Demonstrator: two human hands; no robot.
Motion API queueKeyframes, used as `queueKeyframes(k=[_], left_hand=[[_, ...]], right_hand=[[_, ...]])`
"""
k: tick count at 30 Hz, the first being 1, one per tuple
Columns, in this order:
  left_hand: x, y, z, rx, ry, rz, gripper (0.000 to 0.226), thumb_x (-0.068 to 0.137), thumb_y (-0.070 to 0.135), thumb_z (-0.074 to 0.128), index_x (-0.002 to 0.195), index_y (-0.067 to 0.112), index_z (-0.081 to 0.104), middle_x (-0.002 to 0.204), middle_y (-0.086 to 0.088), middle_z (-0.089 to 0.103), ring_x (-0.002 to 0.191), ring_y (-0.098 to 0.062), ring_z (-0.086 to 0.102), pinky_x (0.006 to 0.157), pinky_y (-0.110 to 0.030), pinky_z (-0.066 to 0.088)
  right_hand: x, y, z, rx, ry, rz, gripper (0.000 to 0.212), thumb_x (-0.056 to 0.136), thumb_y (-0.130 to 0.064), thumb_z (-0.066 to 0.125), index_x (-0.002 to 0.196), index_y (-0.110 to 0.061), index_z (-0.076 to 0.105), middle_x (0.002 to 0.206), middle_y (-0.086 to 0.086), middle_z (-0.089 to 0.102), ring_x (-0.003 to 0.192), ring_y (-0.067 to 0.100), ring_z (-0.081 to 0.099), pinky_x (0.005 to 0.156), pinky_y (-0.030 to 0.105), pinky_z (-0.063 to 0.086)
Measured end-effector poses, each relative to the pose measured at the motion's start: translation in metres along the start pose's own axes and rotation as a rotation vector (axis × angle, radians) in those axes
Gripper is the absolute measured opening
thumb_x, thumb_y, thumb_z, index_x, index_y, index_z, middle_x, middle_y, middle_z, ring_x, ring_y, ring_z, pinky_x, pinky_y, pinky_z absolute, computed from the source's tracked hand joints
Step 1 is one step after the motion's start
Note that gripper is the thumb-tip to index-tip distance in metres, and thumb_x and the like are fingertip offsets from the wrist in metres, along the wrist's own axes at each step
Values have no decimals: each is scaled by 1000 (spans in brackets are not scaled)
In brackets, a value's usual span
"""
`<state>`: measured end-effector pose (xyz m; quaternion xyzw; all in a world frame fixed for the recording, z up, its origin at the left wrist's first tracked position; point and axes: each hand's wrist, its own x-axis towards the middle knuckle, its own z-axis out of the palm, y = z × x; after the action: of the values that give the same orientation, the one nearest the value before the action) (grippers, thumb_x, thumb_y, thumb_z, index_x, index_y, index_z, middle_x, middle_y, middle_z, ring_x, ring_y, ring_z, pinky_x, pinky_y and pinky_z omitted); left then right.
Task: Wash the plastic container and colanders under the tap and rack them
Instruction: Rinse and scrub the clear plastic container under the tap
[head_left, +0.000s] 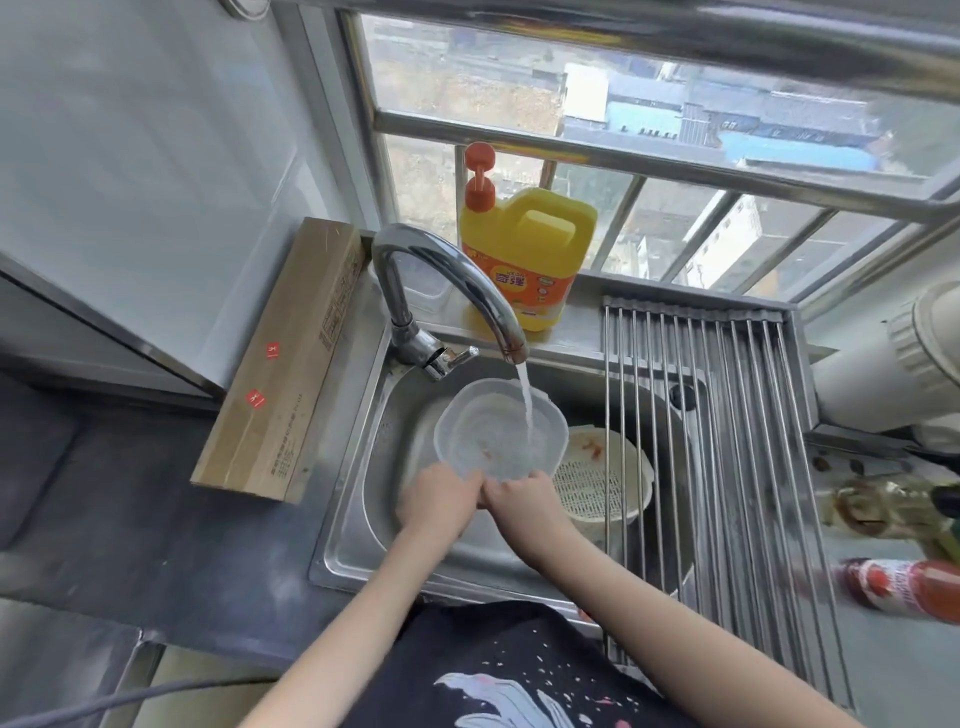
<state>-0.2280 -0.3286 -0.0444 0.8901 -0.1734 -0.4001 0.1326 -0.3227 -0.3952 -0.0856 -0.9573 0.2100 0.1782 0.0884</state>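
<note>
both hands meet at the near rim of the clear plastic container (498, 431), which i hold tilted in the sink (395, 519) with the stream from the tap (441, 291) falling into its far side. my left hand (439, 501) has its fingers curled round the rim, and my right hand (524, 501), touching the left, grips the rim just beside it. orange flecks cling to the inner wall just beyond my fingers, so in my judgement the step is best done by turning the container slowly so that the stream passes over every fleck, then tipping it away from my hands to pour the water out; a firm hold matters, since wet plastic may slip. one cream colander (602, 483) lies in the sink just right of my right hand, partly under the roll-up rack (727, 441), with red residue on its rim; i can make out only one, and whether another is nested in it i cannot tell. count: one container, one colander seen, one tap, one rack. beyond my hands stands one yellow detergent jug (524, 260); left of my left hand leans one cardboard box (280, 364).
</note>
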Motion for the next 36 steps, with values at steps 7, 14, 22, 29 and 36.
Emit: queueKeyframes(k=[7,14,22,29,36], left_hand=[[16,-24,-6,-331,-71,-16,30,89,7,42,62,-1,50,44,-15,53,25,-19,50,31,-20,42],[24,-37,-18,-121,-233,101,33,92,9,43,59,9,37,50,-12,42,28,-19,48,29,-19,37],[37,-29,-21,-58,-102,209,38,88,9,46,53,12,35,47,-6,37,33,-21,44,33,-21,35],[50,-9,-26,67,92,306,34,80,23,44,49,8,42,53,-12,45,60,-34,59,53,-35,41],[73,-2,-35,10,190,304,35,87,14,47,53,5,43,56,-12,51,57,-32,59,45,-28,33]], right_hand=[[-1,24,-42,447,-436,-175,52,92,-57,43,127,-21,56,132,5,58,123,22,51,96,33,40],[35,94,-49,-642,-238,-272,60,98,-29,38,152,-22,13,159,-6,13,147,15,-2,105,64,-18],[15,74,-51,-194,75,-332,41,98,-11,39,138,-10,44,146,8,44,140,25,32,114,38,22],[20,62,-26,-687,-162,-140,51,100,-36,22,147,-21,29,158,1,19,146,26,-8,106,61,-23],[5,57,-20,377,-37,27,44,100,-39,36,79,-15,66,77,4,66,84,19,59,109,39,27]])
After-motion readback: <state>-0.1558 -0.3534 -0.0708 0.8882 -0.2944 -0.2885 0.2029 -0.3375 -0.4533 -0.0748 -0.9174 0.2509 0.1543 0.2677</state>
